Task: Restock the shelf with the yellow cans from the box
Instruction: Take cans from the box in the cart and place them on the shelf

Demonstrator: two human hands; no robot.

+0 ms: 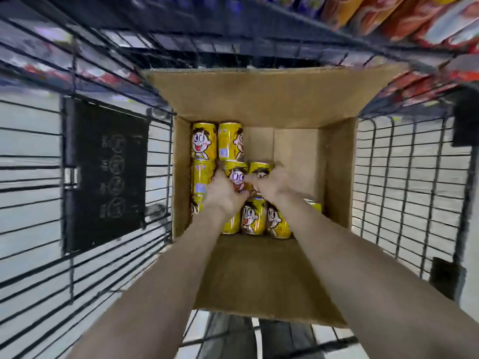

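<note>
Head view: your left hand (225,194) curls round a yellow can (237,177) in the box (339,177); your right hand (272,183) covers the neighbouring can (260,167) at its 3 o'clock, grip too blurred to tell. Cans lie flat, long axes toward 12 o'clock.

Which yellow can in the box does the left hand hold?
The centre can, second from the left in the middle row; only this one is gripped by the left hand.

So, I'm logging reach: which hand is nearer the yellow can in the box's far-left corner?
Left. The left hand grips a middle can just this side of the corner can; the right hand lies further right, beyond that middle can.
</note>
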